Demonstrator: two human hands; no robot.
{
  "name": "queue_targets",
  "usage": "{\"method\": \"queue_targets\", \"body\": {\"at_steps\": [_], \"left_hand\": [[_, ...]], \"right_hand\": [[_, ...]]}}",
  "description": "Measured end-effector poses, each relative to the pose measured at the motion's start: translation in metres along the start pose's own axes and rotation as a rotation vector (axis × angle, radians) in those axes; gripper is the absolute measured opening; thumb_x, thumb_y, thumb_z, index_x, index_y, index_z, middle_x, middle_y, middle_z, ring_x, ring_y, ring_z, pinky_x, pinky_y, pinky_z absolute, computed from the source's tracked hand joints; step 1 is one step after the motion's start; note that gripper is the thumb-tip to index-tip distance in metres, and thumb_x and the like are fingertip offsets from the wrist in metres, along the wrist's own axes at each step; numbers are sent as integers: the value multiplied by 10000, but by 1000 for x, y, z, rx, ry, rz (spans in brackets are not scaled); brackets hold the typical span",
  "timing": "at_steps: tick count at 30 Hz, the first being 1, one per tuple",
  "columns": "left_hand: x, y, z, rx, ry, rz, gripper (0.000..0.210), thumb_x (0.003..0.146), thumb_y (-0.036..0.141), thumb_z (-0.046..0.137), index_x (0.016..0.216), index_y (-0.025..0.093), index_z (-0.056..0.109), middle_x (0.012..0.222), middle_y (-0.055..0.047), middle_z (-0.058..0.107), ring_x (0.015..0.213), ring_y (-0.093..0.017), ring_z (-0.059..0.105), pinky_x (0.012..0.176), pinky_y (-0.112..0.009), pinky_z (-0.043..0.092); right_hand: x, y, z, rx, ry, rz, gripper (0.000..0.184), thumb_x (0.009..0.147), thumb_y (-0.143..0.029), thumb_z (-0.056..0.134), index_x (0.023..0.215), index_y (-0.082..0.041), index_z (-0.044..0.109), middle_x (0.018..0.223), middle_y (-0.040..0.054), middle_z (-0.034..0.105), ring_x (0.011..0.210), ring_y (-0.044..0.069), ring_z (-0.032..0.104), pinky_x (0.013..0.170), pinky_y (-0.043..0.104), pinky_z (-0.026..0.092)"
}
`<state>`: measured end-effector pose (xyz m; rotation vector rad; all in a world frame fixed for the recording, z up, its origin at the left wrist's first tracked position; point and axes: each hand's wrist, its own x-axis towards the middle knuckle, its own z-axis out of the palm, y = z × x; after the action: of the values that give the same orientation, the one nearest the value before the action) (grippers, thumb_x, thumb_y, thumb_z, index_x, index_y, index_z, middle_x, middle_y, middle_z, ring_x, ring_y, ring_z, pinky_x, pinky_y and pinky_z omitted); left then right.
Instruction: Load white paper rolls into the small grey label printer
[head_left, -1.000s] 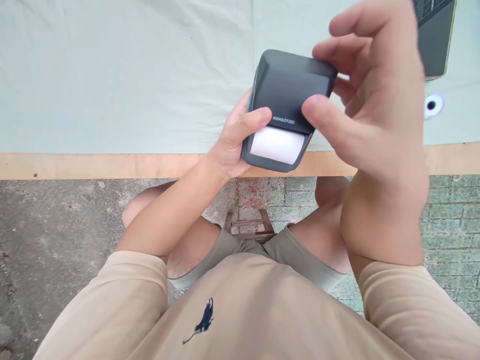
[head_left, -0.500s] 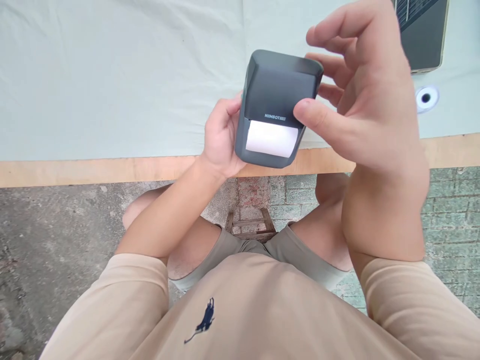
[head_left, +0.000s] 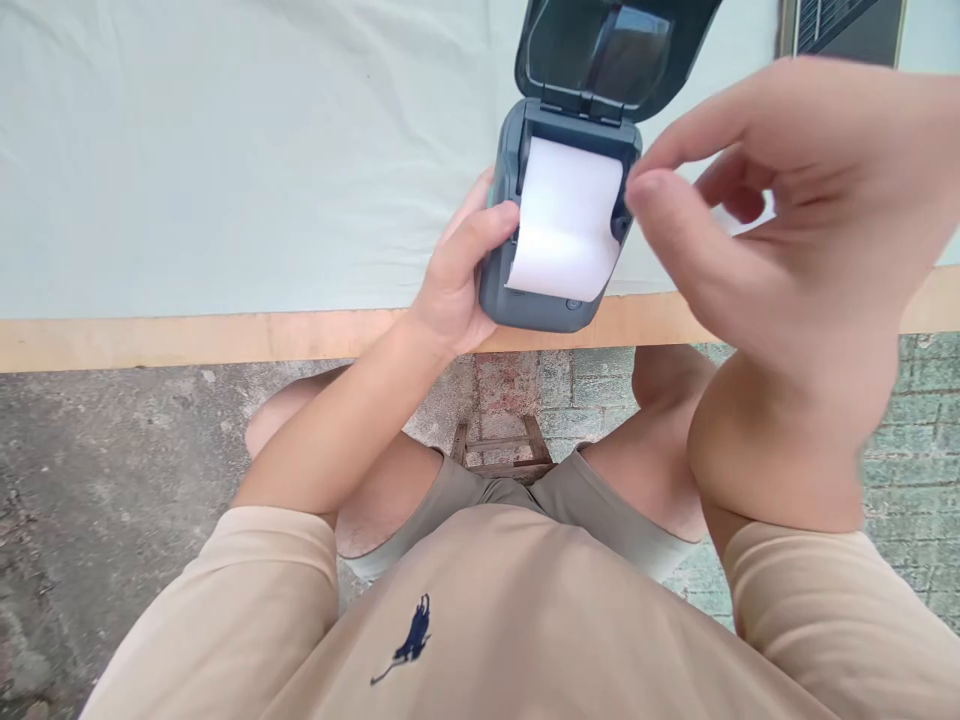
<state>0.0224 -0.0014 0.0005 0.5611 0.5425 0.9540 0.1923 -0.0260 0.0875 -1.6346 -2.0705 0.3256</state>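
Observation:
A dark grey label printer [head_left: 540,314] is held over the table's front edge, its lid [head_left: 600,60] swung up and back on the hinge. Inside lies a white label roll [head_left: 566,220], its loose end hanging over the printer's front. My left hand [head_left: 461,265] grips the printer from the left, thumb on the rim beside the paper. At the printer's right edge, my right hand [head_left: 787,210] has thumb and forefinger tips pressed together, with the other fingers curled. That hand is slightly blurred, and whatever its fingertips may hold is hidden.
A pale cloth [head_left: 225,160] covers the table, with a bare wooden strip [head_left: 187,340] along the front. Part of a dark laptop-like device [head_left: 855,30] shows at the far right. Below are my knees and a wooden stool [head_left: 502,450].
The printer's lid has gone from shut to raised, baring the label roll. My right hand has shifted down and right, its fingers drawn together. My left thumb has come onto the printer's rim.

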Motion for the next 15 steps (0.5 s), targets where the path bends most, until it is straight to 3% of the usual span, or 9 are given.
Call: {"method": "queue_targets", "body": {"at_steps": [2,4,8,11,13,15], "left_hand": [[-2,-2,1,46,-72,35,206,842,268,521,1038,267,586,964,-12,623,879,-176,617,727,-287,485],[-3,-4,4,83,-96,54,245,810,246,570,1051,277,601,1060,-18,640,1018,-205,611,816,-290,494],[-7,-5,9,91,8,70,286,731,272,649,1017,284,644,1074,-14,687,1334,-281,458,1054,-312,413],[-7,-5,8,127,-16,49,312,716,301,669,1026,318,635,1044,-20,695,1288,-288,494,990,-310,455],[-6,-5,6,114,-41,48,280,752,295,644,1030,309,614,1052,-11,677,1159,-259,579,899,-306,493],[-3,-4,5,36,-22,47,182,803,282,588,984,282,605,992,1,662,995,-204,635,820,-293,508]], "right_hand": [[-3,0,3,-145,-51,-46,118,853,-325,540,913,-260,618,795,-23,615,673,130,568,628,311,408],[-4,-1,6,-292,-199,-8,214,849,-337,533,1042,-276,601,819,-8,632,690,158,577,616,324,378],[-2,-6,9,-496,-378,50,195,853,-390,509,998,-273,564,761,18,599,681,196,548,533,329,261],[-1,-11,5,-483,-351,35,124,836,-366,519,839,-246,550,735,18,574,675,190,535,523,327,215],[-4,-12,-2,-332,-286,-14,39,808,-304,549,828,-275,567,701,9,554,664,181,525,542,342,269],[-9,-10,-12,-98,-203,-9,123,803,-280,573,918,-322,582,759,2,580,686,175,537,583,354,363]]}}
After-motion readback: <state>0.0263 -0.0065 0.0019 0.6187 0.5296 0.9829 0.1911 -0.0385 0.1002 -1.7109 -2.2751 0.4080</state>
